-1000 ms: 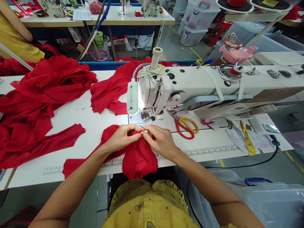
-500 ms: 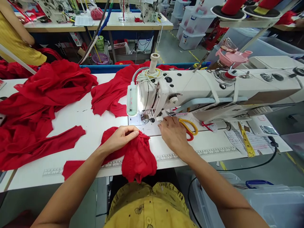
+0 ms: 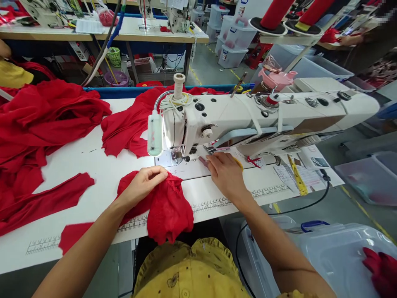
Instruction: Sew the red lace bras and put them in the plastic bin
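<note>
Left hand [image 3: 146,182] pinches red cloth [image 3: 170,211] towards its four o'clock — right hand [image 3: 227,173] apart, grip unclear.

1. A white sewing table [image 3: 102,207] runs left to right across the scene, a ruler scale [image 3: 214,204] printed along its near edge.
2. Heaped red fabric [image 3: 52,111] blankets its left side; another red piece [image 3: 125,128] lies toward the far edge.
3. A gathered red cloth [image 3: 170,207] rests on the near side, spilling over the edge.
4. A white sewing machine [image 3: 217,114] stands toward the right, partly hidden scissors [image 3: 239,164] just on its near side.
5. Papers [image 3: 312,178] and a yellow measuring tape [image 3: 298,177] lie at right.
</note>
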Available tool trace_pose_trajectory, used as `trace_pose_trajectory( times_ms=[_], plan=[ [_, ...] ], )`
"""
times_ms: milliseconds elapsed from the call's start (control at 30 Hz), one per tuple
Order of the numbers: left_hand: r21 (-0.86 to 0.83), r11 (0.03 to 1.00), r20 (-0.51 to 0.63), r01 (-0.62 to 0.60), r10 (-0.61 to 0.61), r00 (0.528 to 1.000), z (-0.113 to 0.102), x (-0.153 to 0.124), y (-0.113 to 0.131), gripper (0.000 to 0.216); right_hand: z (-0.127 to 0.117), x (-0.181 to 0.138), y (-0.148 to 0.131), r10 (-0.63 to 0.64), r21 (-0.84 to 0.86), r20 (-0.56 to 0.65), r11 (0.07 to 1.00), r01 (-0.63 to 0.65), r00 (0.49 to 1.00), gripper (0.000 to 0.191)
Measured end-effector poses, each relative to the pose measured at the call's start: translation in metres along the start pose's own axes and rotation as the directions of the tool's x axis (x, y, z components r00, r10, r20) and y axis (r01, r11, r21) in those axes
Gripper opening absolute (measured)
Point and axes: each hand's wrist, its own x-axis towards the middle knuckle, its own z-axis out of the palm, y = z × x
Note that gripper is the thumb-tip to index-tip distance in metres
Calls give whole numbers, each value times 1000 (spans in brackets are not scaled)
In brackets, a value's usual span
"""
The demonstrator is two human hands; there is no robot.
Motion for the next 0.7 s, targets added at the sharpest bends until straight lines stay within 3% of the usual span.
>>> trace_pose_trajectory(
  times_ms=[133, 333, 533, 700],
  plan=[
    [6, 1000, 3, 9, -9, 1000, 1, -1, 1, 34, -3, 3, 0, 34, -42, 1, 999, -34, 999, 24],
    [7, 1000, -14, 22, -22, 1000, 2, 1, 4, 35, -16, 3, 28, 167, -67, 9, 984, -166, 986, 29],
    [38, 999, -22, 16, -15, 1000, 3, 0, 6, 36, 0, 29, 46, 139, -187, 209, 977, -101, 968, 31],
    [24, 1000, -11, 3, -2, 1000, 2, 0, 3, 36, 12, 41, 58, 69, -166, 226, 986, -31, 972, 30]
  ],
)
